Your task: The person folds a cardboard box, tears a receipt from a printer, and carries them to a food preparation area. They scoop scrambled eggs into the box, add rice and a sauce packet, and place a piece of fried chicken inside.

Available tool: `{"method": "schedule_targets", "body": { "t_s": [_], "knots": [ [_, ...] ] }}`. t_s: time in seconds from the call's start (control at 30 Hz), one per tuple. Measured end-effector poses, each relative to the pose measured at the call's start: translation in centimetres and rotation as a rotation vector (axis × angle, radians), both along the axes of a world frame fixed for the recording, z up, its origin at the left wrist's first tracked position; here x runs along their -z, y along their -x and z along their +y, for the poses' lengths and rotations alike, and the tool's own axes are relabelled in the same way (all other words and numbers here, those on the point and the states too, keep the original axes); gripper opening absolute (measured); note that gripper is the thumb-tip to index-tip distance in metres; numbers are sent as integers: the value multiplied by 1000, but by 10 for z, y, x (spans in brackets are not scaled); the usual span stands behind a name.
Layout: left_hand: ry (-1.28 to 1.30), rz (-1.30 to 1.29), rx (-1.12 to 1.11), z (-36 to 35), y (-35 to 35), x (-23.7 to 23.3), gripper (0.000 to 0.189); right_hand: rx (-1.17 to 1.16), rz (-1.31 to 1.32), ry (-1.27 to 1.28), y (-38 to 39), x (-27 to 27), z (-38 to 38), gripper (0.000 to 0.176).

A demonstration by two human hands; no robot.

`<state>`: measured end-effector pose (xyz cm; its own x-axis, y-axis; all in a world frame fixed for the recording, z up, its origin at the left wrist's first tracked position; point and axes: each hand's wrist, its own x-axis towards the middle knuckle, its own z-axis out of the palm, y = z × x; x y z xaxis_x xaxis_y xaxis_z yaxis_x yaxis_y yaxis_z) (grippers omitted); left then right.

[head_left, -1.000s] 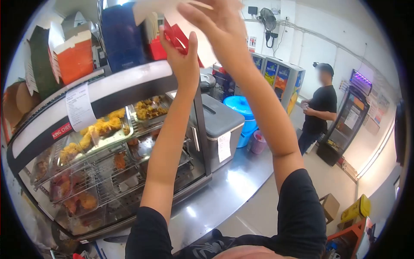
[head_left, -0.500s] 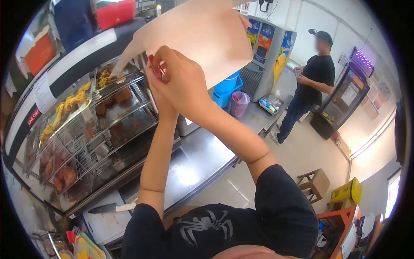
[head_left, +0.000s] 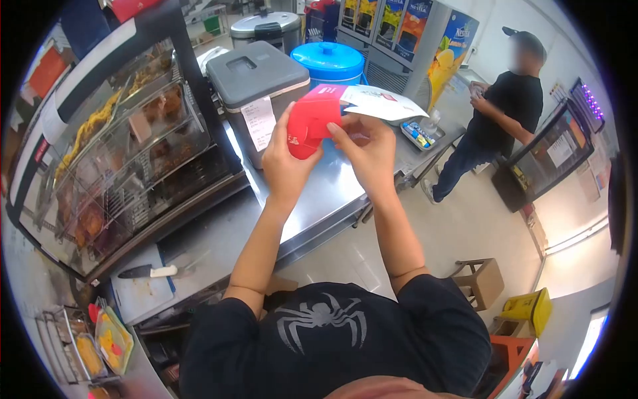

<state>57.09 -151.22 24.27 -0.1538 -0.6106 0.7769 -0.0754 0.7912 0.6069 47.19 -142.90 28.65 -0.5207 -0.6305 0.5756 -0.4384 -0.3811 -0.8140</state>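
A red and white takeaway carton, partly folded, is held up in front of me over the steel counter. My left hand is wrapped round its red end from the left side. At the right, my right hand pinches the carton's lower edge between thumb and fingers. A white printed flap sticks out openly above that hand. The carton's inside is turned away from view.
A glass food warmer with fried pieces stands left. Behind the carton are a grey lidded container and a blue cooler. A knife lies on a cutting board. Another person stands at right.
The carton has come down and turned from its pale plain side to its red printed side, more folded now. My hands have moved apart, one on each side of it.
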Motion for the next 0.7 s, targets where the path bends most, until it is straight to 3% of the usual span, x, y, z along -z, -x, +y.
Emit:
{"method": "schedule_targets", "body": {
  "t_s": [0.23,0.33,0.5,0.6,0.63,0.7],
  "knots": [
    [-57,-105,75,13,14,11,78,67,15,23,8,32,11,19],
    [-52,-99,68,18,17,14,78,14,-244,17,5,48,5,21],
    [-68,-36,81,22,16,19,72,31,-294,126,-6,53,0,29],
    [-358,75,228,11,9,42,74,-51,0,-143,5,65,0,21],
    [-508,240,401,5,6,46,64,-40,-24,28,-1,61,5,12],
    [-730,357,468,5,-5,50,50,228,-6,129,14,79,14,11]
  ]
}}
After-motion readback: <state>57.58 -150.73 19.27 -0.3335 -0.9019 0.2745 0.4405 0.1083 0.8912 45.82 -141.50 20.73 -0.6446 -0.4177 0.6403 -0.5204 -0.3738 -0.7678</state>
